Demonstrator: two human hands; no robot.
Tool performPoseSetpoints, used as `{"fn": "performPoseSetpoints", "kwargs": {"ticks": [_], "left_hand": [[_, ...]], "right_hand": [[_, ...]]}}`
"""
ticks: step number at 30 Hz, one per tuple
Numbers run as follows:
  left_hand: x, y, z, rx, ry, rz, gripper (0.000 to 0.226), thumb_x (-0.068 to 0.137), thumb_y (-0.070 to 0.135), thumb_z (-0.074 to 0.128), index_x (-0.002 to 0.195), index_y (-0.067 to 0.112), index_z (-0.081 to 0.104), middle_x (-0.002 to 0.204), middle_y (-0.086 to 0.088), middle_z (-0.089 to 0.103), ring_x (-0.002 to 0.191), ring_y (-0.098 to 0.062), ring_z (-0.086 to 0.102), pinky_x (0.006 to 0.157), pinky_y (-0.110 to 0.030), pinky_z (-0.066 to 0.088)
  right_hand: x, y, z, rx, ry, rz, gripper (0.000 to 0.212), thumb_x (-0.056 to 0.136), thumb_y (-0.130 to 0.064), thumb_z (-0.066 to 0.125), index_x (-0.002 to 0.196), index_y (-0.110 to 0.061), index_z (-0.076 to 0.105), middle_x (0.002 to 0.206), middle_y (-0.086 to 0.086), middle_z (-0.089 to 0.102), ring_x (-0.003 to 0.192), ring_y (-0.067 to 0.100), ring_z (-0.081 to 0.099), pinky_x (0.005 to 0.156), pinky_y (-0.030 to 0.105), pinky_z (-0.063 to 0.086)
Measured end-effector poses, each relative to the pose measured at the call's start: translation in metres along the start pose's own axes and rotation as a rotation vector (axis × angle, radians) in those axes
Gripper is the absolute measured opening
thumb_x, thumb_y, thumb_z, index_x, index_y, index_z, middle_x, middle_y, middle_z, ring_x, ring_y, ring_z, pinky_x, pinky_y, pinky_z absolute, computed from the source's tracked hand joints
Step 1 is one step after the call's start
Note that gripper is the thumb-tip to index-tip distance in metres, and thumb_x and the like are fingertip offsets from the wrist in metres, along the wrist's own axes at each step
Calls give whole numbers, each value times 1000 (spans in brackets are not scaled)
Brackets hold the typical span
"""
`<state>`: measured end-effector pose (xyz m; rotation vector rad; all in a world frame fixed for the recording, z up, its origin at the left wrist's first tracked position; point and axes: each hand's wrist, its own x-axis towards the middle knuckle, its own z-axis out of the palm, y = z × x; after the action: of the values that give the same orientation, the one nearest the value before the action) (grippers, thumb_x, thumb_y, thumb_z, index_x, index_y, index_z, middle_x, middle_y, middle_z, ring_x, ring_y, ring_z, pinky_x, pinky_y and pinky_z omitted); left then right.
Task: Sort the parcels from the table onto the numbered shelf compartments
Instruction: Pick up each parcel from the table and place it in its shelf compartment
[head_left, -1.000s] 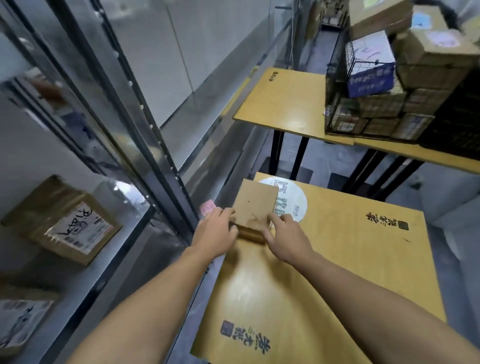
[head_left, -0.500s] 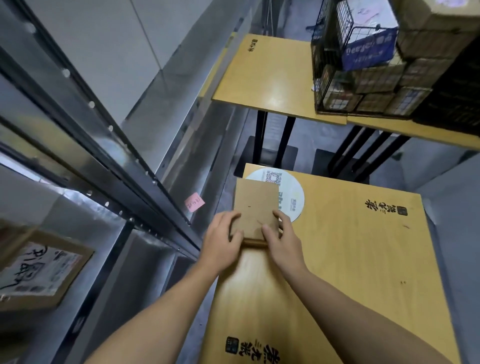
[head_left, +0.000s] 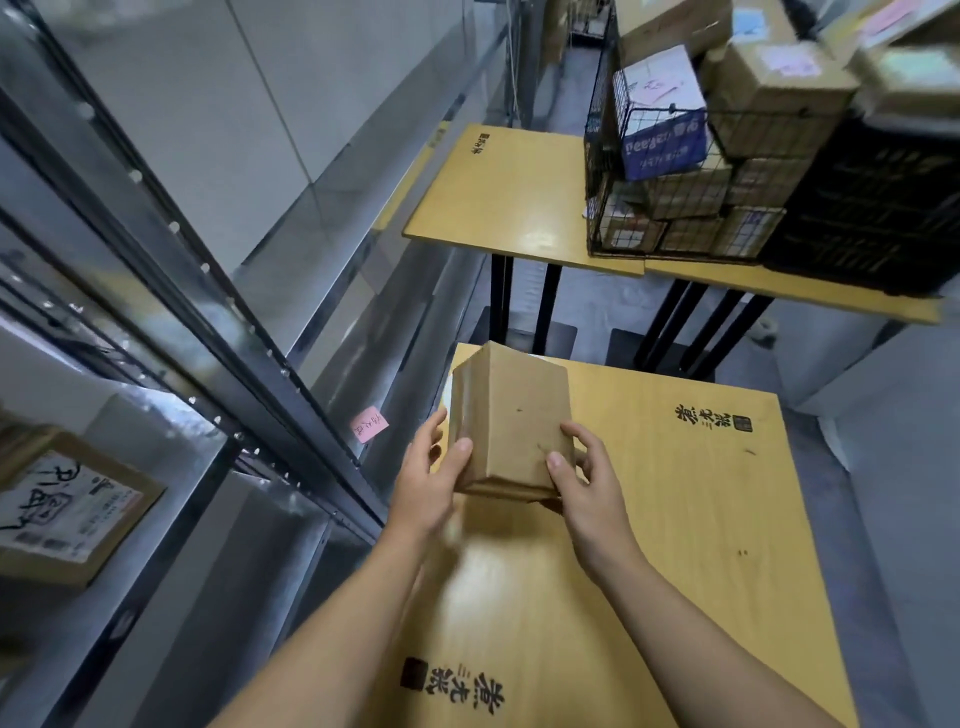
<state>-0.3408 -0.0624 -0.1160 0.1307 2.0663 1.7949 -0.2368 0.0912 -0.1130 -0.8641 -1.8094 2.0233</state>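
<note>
– where's the parcel (head_left: 511, 421) right now?
– between my two hands, held over the far left corner of the near worktop (head_left: 675, 519), close to its left edge, with a plain brown face turned up toward me.
– and your fingers (head_left: 584, 436)?
– clamped on it from both sides. my left hand (head_left: 431, 483) grips the left side with the thumb on top, and my right hand (head_left: 592, 483) grips the right side the same way.
– the shelf (head_left: 291, 395)?
– it's metal and stands just left of the worktop. a pink note (head_left: 369, 424) is stuck on its rail near my left hand. lower left, a labelled box (head_left: 67, 512) lies in a compartment, but i can't tell which number.
– further out?
– a second worktop (head_left: 509, 192) carries a wire basket (head_left: 660, 208) of boxes near its right edge. a black crate (head_left: 878, 208) sits just beside the basket.
</note>
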Motion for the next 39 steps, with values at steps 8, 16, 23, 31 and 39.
{"fn": "performPoseSetpoints", "kwargs": {"ticks": [8,16,23,31,39], "left_hand": [[-48,19,29,28,-31,141,48,79,43,67,121,55,48,119,8,60,101,-5,63,90,-41,55],[-86,27,41,128,3,292,43,93,23,61,126,47,51,115,18,65,111,-4,60,83,-18,50],[-99,24,21,214,197,194,43,89,34,65,128,44,50,131,14,49,120,-1,50,95,-22,44],[-140,15,-15,35,351,158,54,81,45,68,131,38,50,125,16,60,116,-9,59,96,-43,52],[-205,16,-68,281,609,237,48,86,25,70,129,34,50,123,18,57,111,10,51,90,-16,44]], "right_hand": [[-16,-20,-44,-278,-151,-159,35,93,-36,62,125,-50,59,130,-25,48,122,-3,48,111,37,42],[-33,-18,-52,30,-223,38,47,89,-39,73,129,-40,50,122,-4,66,93,7,70,72,24,55],[-45,-14,-43,345,-357,159,36,101,-14,58,130,-34,51,111,9,71,97,28,66,83,55,59],[-63,-22,-13,126,-566,36,41,105,-19,51,132,-50,47,119,-2,69,101,24,68,86,49,58],[-94,-42,44,-181,-769,-134,35,89,-31,58,121,-48,56,131,-18,59,114,12,61,80,26,50]]}}
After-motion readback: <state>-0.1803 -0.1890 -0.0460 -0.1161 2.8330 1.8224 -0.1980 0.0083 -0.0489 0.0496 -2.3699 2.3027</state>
